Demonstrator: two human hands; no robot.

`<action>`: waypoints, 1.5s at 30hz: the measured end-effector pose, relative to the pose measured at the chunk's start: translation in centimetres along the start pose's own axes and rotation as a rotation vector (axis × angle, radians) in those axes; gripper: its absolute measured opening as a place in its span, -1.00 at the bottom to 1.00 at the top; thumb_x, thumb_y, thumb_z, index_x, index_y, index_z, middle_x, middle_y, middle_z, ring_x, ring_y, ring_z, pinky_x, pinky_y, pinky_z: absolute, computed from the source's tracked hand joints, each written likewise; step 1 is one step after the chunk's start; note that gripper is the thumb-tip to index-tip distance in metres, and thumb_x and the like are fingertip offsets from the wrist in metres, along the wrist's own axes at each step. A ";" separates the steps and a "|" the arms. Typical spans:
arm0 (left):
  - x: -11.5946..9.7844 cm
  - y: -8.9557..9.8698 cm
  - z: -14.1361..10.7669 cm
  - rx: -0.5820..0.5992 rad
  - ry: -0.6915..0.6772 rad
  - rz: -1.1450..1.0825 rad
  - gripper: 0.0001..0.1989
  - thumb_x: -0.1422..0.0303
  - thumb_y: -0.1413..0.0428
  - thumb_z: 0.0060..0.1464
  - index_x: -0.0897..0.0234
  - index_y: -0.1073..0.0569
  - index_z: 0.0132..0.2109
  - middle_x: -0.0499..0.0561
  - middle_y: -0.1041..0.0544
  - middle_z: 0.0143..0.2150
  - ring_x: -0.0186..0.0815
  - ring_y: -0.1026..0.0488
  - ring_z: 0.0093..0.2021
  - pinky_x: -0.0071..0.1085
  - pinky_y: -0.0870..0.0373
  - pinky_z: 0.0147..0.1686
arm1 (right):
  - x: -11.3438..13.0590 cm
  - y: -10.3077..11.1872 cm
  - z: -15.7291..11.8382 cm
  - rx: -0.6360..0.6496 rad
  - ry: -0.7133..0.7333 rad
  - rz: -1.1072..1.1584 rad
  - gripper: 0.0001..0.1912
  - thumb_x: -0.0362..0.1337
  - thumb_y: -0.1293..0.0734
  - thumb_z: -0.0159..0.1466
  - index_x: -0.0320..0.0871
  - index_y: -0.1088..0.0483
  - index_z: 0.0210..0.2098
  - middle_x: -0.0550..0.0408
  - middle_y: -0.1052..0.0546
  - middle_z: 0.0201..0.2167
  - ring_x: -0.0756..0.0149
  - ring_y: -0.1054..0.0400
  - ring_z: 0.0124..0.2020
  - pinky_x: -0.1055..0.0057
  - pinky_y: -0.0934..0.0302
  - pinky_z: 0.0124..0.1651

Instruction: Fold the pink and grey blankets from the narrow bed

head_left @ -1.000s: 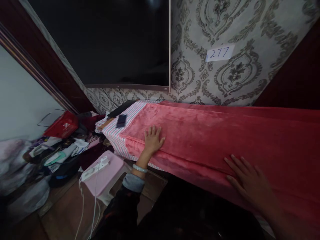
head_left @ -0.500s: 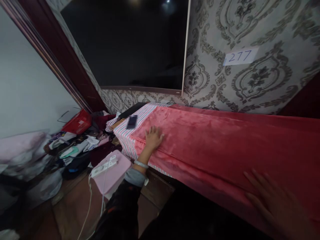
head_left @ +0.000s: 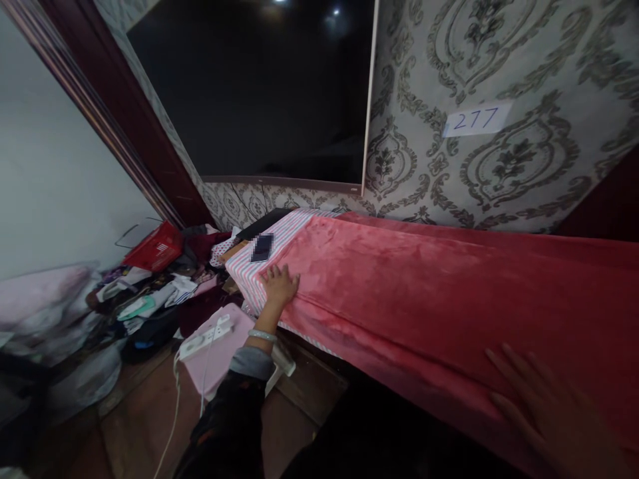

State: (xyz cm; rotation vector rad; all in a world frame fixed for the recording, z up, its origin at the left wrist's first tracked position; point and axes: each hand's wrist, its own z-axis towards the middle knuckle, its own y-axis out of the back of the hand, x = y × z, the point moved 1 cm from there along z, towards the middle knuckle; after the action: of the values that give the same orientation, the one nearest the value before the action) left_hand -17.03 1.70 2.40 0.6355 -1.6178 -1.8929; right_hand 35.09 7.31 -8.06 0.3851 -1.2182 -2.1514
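A red plush blanket (head_left: pixel 389 273) lies folded lengthwise over a long low stand. Beneath its left end shows a striped cloth (head_left: pixel 242 269), with a dark, phone-like object (head_left: pixel 262 247), partly blurred out, resting on it. My left hand (head_left: pixel 279 286) lies spread on the blanket's front left corner, close to the striped cloth, a pale bangle on its wrist. Over the blanket's right part, my right hand (head_left: pixel 544 399) is spread flat with fingers apart; its edges are dim and slightly smeared. Neither hand grips anything.
A large television (head_left: pixel 269 100) hangs on the patterned wall behind. On the left stands a pink box (head_left: pixel 234 332) bearing a white power strip (head_left: pixel 204 339) with trailing cords. Heaped clothes (head_left: pixel 164 296) and a red basket (head_left: pixel 157 246) lie farther left.
My left hand has slid left and slightly toward me along the blanket, to its corner by the striped cloth. My right hand stays in nearly the same place.
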 end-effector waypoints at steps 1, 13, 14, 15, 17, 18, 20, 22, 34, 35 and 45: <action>-0.2 0.2 0.2 0.001 0.001 0.003 -0.34 0.05 0.14 0.35 0.34 -0.21 0.43 0.37 -0.19 0.45 0.19 -0.04 0.47 0.29 0.08 0.36 | 0.1 0.2 0.1 -0.036 0.033 -0.003 -0.20 0.05 -0.04 0.34 0.23 0.26 0.53 0.07 -0.31 0.36 -0.20 -0.19 0.33 -0.24 -0.16 0.18; -0.9 -0.9 4.3 0.101 -0.117 0.021 -0.34 0.02 0.21 0.35 0.18 -0.13 0.47 0.25 -0.12 0.50 0.09 -0.05 0.48 0.22 -0.08 0.34 | -0.6 -0.6 0.0 -0.029 0.040 -0.057 -0.35 0.08 -0.05 0.37 0.06 -0.29 0.36 0.00 -0.37 0.32 -0.09 -0.25 0.30 -0.10 -0.14 0.22; -1.0 -0.8 4.5 0.100 -0.107 0.018 -0.34 0.02 0.21 0.35 0.20 -0.15 0.46 0.27 -0.13 0.49 0.11 -0.07 0.48 0.24 -0.11 0.32 | -0.7 -0.7 -0.1 -0.032 0.052 -0.054 -0.36 0.06 -0.06 0.37 0.07 -0.28 0.36 0.01 -0.37 0.32 -0.08 -0.26 0.29 -0.11 -0.13 0.24; -1.3 -0.6 4.8 0.095 -0.103 0.015 -0.33 0.01 0.22 0.35 0.22 -0.16 0.45 0.29 -0.13 0.49 0.12 -0.08 0.47 0.24 -0.12 0.31 | -0.8 -0.8 -0.2 -0.029 0.064 -0.051 -0.36 0.05 -0.06 0.37 0.08 -0.26 0.37 0.02 -0.36 0.32 -0.08 -0.27 0.28 -0.11 -0.12 0.25; -2.3 0.0 5.7 0.071 -0.145 0.007 -0.33 0.02 0.23 0.36 0.26 -0.15 0.45 0.30 -0.07 0.51 0.13 -0.04 0.48 0.25 -0.10 0.32 | -1.0 -1.0 -0.3 -0.014 0.079 -0.050 -0.35 0.05 -0.05 0.38 0.09 -0.24 0.39 0.04 -0.36 0.32 -0.07 -0.27 0.28 -0.11 -0.11 0.25; -2.9 0.2 6.2 0.056 -0.195 0.003 -0.33 0.04 0.23 0.36 0.27 -0.13 0.46 0.29 -0.03 0.53 0.11 0.00 0.50 0.24 -0.07 0.34 | -1.0 -1.0 -0.3 -0.013 0.080 -0.052 -0.35 0.06 -0.04 0.39 0.08 -0.23 0.40 0.04 -0.36 0.32 -0.06 -0.27 0.28 -0.10 -0.12 0.25; -4.2 0.6 7.3 0.045 -0.310 -0.001 -0.35 0.07 0.23 0.38 0.22 -0.07 0.49 0.21 0.04 0.55 0.03 0.10 0.53 0.22 0.04 0.39 | -0.9 -1.0 -0.1 -0.046 0.082 -0.061 -0.34 0.07 -0.03 0.40 0.06 -0.22 0.41 0.03 -0.37 0.31 -0.07 -0.29 0.27 -0.08 -0.12 0.24; -5.0 0.4 8.2 0.062 -0.363 0.003 -0.37 0.08 0.22 0.38 0.18 -0.08 0.49 0.16 0.02 0.55 -0.02 0.13 0.54 0.21 0.09 0.41 | -0.6 -0.8 0.1 -0.096 0.100 -0.069 -0.35 0.07 -0.04 0.41 0.06 -0.20 0.42 0.02 -0.37 0.31 -0.07 -0.30 0.25 -0.08 -0.13 0.23; -4.3 -1.1 9.2 0.112 -0.246 -0.008 -0.33 0.07 0.23 0.37 0.21 -0.03 0.50 0.23 0.07 0.55 0.05 0.08 0.52 0.19 0.00 0.38 | -0.1 -0.5 0.5 -0.006 0.024 -0.080 -0.36 0.13 -0.07 0.42 0.05 -0.26 0.39 0.01 -0.34 0.34 -0.04 -0.23 0.32 -0.07 -0.11 0.28; -4.4 -0.8 9.2 0.116 -0.249 -0.007 -0.33 0.07 0.22 0.36 0.21 -0.04 0.50 0.24 0.06 0.55 0.06 0.06 0.52 0.20 -0.02 0.37 | 0.1 -0.3 0.7 0.011 0.005 -0.076 -0.35 0.14 -0.07 0.42 0.06 -0.26 0.39 0.02 -0.33 0.35 -0.04 -0.21 0.33 -0.07 -0.12 0.28; -8.6 1.3 4.5 0.073 -0.525 -0.037 -0.33 0.06 0.19 0.36 0.34 -0.14 0.45 0.36 -0.05 0.51 0.16 0.05 0.51 0.30 0.04 0.36 | 1.3 1.7 1.7 0.097 -0.091 -0.036 -0.38 0.14 -0.07 0.45 0.07 -0.24 0.39 0.05 -0.25 0.40 0.02 -0.10 0.40 -0.07 -0.08 0.32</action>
State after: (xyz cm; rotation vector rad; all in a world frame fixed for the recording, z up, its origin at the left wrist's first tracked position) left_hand -13.68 10.64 4.39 0.1984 -2.0081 -2.1558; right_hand 33.80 6.96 -5.63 0.3561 -1.3803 -2.1659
